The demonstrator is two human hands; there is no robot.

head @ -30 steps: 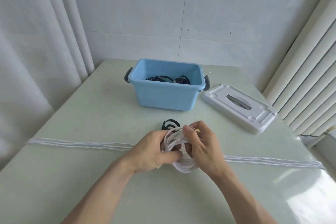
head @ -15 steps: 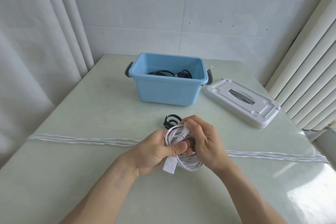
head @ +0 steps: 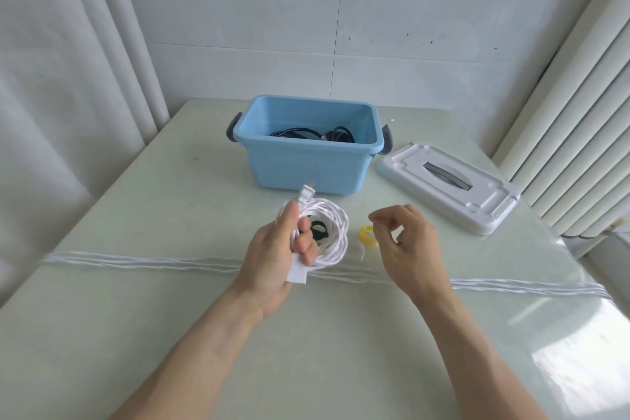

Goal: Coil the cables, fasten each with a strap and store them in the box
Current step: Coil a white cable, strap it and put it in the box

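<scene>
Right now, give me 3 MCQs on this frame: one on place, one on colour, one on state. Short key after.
1. Where does the white lid lie?
A. on the box
B. on the table, to the right of the blue box
C. under the left hand

2. What colour is the strap lying by the right hand?
A. yellow
B. red
C. blue

3. What is the left hand doing?
A. resting flat on the table
B. reaching into the box
C. gripping the coiled white cable

Key: 1 B, the lid sits on the table beside the open box. 2 A, the small loop is yellow. 3 C, fingers and thumb are curled round the coil.
</scene>
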